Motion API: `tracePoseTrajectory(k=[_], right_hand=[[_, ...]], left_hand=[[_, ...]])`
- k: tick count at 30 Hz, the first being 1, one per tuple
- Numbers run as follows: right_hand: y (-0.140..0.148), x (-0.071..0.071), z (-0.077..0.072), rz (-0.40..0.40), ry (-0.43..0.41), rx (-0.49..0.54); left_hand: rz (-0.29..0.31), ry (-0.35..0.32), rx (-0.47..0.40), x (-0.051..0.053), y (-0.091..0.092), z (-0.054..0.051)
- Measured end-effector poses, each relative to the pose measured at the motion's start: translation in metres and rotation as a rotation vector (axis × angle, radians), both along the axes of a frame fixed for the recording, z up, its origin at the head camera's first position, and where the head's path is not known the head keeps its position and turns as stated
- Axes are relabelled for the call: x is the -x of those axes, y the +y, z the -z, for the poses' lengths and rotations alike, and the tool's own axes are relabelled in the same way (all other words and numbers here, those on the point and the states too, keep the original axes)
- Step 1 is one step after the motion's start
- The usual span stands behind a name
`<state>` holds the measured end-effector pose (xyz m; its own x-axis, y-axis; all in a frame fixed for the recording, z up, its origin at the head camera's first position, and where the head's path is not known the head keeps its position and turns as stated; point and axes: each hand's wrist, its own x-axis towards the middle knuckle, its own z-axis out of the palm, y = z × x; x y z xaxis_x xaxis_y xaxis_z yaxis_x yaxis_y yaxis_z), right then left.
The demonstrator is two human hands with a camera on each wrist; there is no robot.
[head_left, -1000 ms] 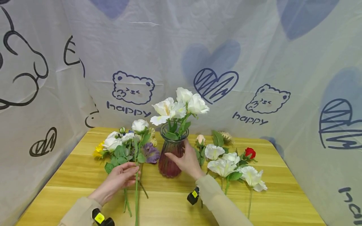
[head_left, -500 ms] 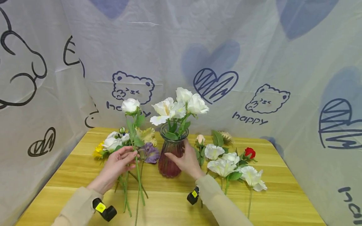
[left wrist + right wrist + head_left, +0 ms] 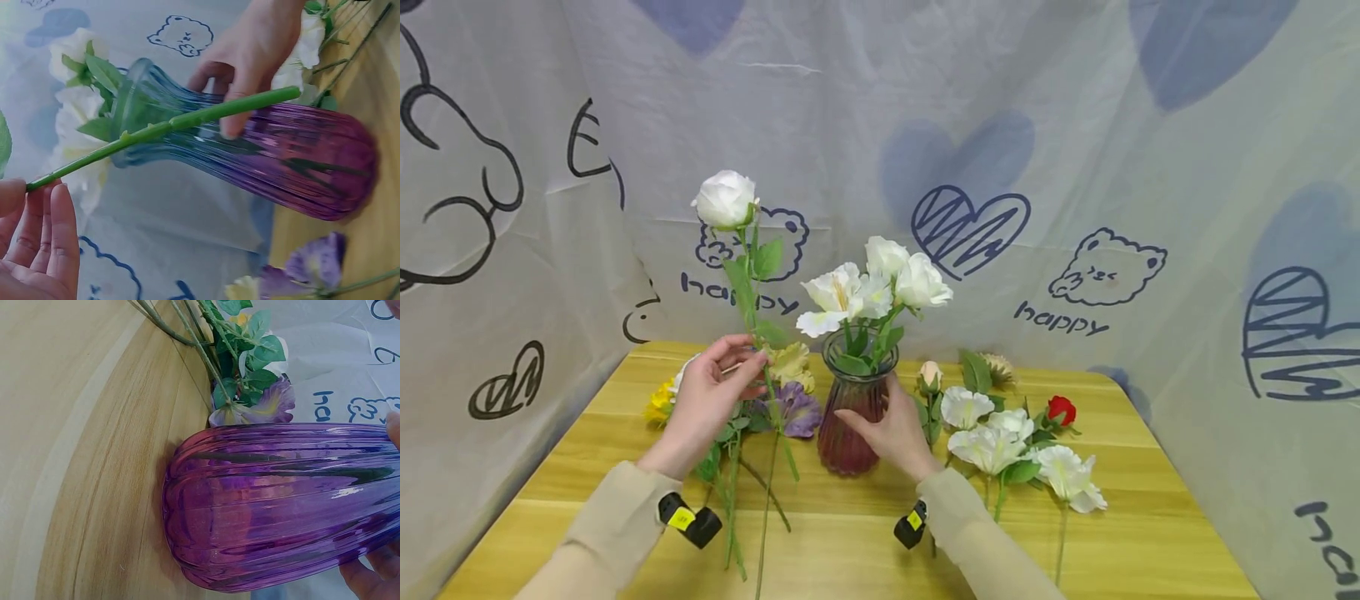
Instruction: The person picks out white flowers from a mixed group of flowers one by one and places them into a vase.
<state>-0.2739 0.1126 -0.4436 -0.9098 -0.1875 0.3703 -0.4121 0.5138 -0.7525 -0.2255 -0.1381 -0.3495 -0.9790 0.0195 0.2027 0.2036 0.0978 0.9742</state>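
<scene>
A white rose (image 3: 726,200) stands upright above the table, its green stem (image 3: 187,119) pinched between the thumb and fingers of my left hand (image 3: 715,396). The stem's lower end hangs free, left of the vase in the head view. My right hand (image 3: 895,429) grips the ribbed glass vase (image 3: 850,433), thumb on the near side and fingers partly hidden behind it. This vase shades from blue-grey at the rim to purple-red at the base and rests on the table. White flowers (image 3: 880,283) with green leaves stand in it; their stems show through the glass.
Left of the vase lie a purple flower (image 3: 797,410), a pale yellow flower (image 3: 792,365) and a yellow flower (image 3: 659,404). To its right are white flowers (image 3: 988,446), a red rose (image 3: 1062,410) and a peach bud (image 3: 930,375) on the wooden table (image 3: 1150,517). A printed curtain (image 3: 1075,150) surrounds the table.
My left hand has lifted the white rose up from the left-hand pile, and its bloom now stands higher than the vase flowers. My right hand has stayed on the vase.
</scene>
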Motion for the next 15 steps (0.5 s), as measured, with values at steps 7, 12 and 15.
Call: tracePoseTrajectory(k=[7, 12, 15], right_hand=[[0.001, -0.001, 0.0, 0.002, 0.0, -0.001], [0.001, -0.002, -0.001, 0.002, 0.018, -0.006], [0.0, -0.002, -0.003, 0.001, 0.033, -0.007]], left_hand=[[-0.005, 0.13, -0.031, 0.009, 0.013, -0.025], [-0.015, 0.222, -0.09, 0.016, 0.02, -0.046], [-0.037, 0.267, -0.102, 0.019, 0.024, -0.058]])
